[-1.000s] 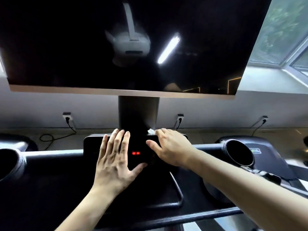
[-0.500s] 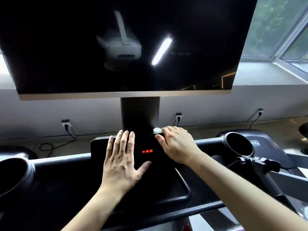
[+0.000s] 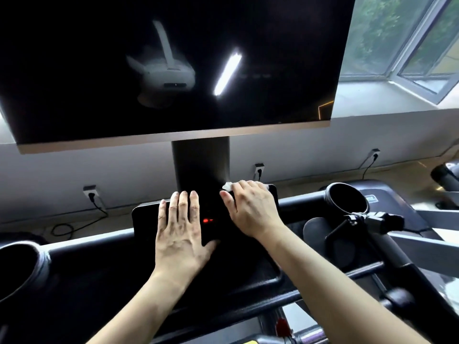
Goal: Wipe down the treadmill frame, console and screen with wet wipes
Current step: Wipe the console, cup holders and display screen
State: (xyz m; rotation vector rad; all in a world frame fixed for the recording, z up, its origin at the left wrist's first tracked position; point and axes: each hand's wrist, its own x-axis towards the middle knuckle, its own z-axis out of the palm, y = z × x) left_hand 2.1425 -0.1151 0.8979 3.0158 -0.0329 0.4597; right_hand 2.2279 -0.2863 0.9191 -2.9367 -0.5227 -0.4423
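Note:
The treadmill's big dark screen fills the top of the view on a black post. Below it lies the black console panel, showing small red lights. My left hand rests flat on the panel's left half, fingers straight. My right hand is at the panel's upper right edge, fingers curled over a white wet wipe. Only a small corner of the wipe shows past my fingertips.
Round cup holders sit at the right and far left of the console bar. A black clamp device is fixed to the right handrail. Wall sockets with cables line the wall behind. A window is at upper right.
My right hand has slid the wipe rightwards along the panel's top edge. My left hand has stayed flat on the panel. My head has tilted, shifting the view.

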